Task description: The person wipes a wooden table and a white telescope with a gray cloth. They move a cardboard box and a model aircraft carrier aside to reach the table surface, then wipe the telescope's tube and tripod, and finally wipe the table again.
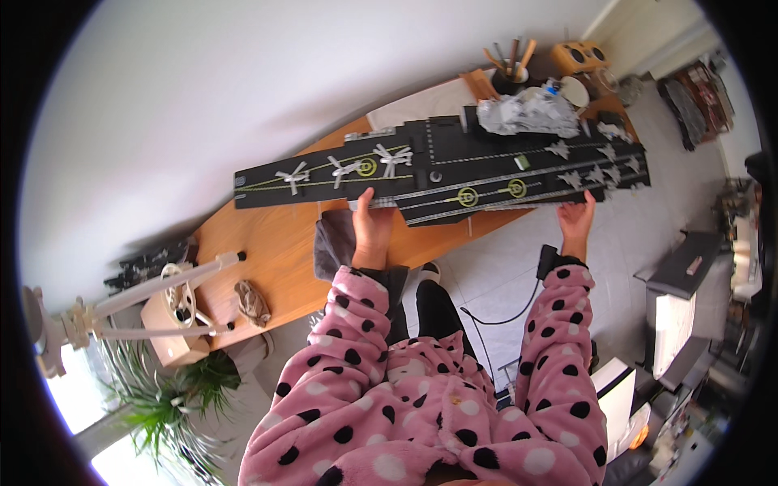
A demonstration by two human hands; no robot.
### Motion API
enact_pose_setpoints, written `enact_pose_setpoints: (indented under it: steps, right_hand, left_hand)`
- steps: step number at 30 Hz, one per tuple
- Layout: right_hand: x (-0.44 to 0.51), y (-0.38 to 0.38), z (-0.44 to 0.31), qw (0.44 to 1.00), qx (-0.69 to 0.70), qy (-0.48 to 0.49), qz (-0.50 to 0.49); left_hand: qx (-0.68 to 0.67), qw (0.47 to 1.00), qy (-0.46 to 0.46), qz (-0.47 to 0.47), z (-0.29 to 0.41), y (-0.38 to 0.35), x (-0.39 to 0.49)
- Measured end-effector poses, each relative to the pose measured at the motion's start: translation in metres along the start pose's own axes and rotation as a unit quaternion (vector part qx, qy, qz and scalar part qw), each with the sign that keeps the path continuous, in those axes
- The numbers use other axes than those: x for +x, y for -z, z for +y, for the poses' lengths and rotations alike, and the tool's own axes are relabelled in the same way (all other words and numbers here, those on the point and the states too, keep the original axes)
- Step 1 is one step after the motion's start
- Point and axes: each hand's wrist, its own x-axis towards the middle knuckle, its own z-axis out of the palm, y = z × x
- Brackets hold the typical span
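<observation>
A long model aircraft carrier (pixel 480 164) with a black deck spans the view above the table. My left hand (pixel 373 228) grips its near edge left of the middle, thumb on top. Toward the right end, my right hand (pixel 576 219) holds the same edge from below, with the fingers partly hidden. Several white tiltrotor aircraft (pixel 344 170) stand on the left of the deck, and small grey jets (pixel 594 175) cluster on the right. A crumpled silvery mass (pixel 527 113) lies at the far side, partly over the deck; whether it is attached, I cannot tell.
The wooden table (pixel 261 267) runs along a white wall. On it are a grey cloth (pixel 333 243), a brown figure (pixel 251 302), a pen holder (pixel 509 79) and a yellow speaker-like box (pixel 580 58). A white lamp arm (pixel 164 282) reaches in from the left, above green plants (pixel 167 401).
</observation>
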Motion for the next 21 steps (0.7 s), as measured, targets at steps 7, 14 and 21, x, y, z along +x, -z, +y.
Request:
enact_pose_setpoints:
  steps: [7, 14, 21]
  right_hand:
    - [0.012, 0.012, -0.002, 0.999, 0.034, -0.006, -0.016]
    - [-0.009, 0.024, 0.048, 0.985, 0.127, 0.096, 0.063]
    - [-0.204, -0.055, 0.289, 0.706, -0.588, 0.353, -0.177]
  left_hand:
    - [0.029, 0.999, -0.016, -0.013, -0.007, 0.008, 0.002]
    - [0.183, 0.982, 0.013, 0.045, 0.033, 0.023, -0.038]
    - [0.39, 0.917, 0.059, 0.057, 0.181, 0.107, -0.156]
